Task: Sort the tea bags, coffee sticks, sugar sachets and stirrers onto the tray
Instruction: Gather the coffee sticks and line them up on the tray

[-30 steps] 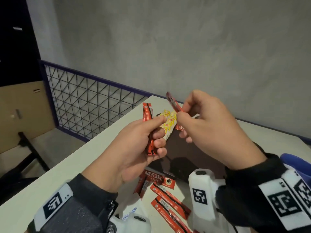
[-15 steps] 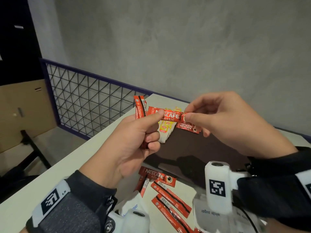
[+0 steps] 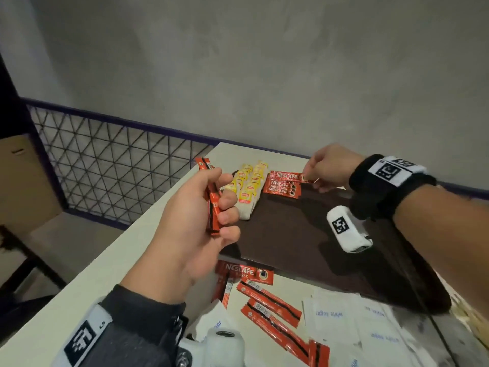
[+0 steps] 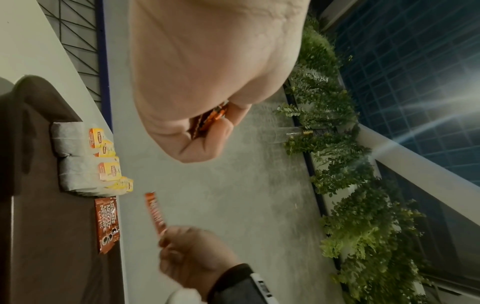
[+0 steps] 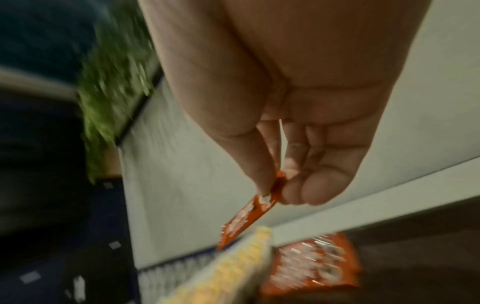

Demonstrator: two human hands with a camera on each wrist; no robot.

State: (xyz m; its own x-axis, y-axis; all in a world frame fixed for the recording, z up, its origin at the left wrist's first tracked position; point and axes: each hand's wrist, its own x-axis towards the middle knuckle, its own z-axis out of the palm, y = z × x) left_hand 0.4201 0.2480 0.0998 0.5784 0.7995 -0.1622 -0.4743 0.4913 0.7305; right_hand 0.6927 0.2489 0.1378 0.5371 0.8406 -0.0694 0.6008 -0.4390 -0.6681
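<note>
My left hand [image 3: 211,207] grips a bunch of red coffee sticks [image 3: 211,200] upright beside the dark brown tray [image 3: 304,242]. At the tray's far edge my right hand [image 3: 315,176] pinches one red coffee stick [image 3: 287,176] by its end, level over a row of coffee sticks [image 3: 281,189] lying on the tray. In the left wrist view the pinched coffee stick [image 4: 155,214] hangs above that row [image 4: 107,222]. Yellow-tagged tea bags [image 3: 248,189] lie in two rows at the tray's far left corner.
Loose red coffee sticks [image 3: 267,305] and white sugar sachets [image 3: 344,329] lie on the white table [image 3: 111,266] in front of the tray. A wire mesh fence [image 3: 105,160] runs along the table's left side, a grey wall behind.
My right hand has carried the single coffee stick away from my left hand to the far edge of the tray, over the laid row. My left hand has lowered slightly with its bunch.
</note>
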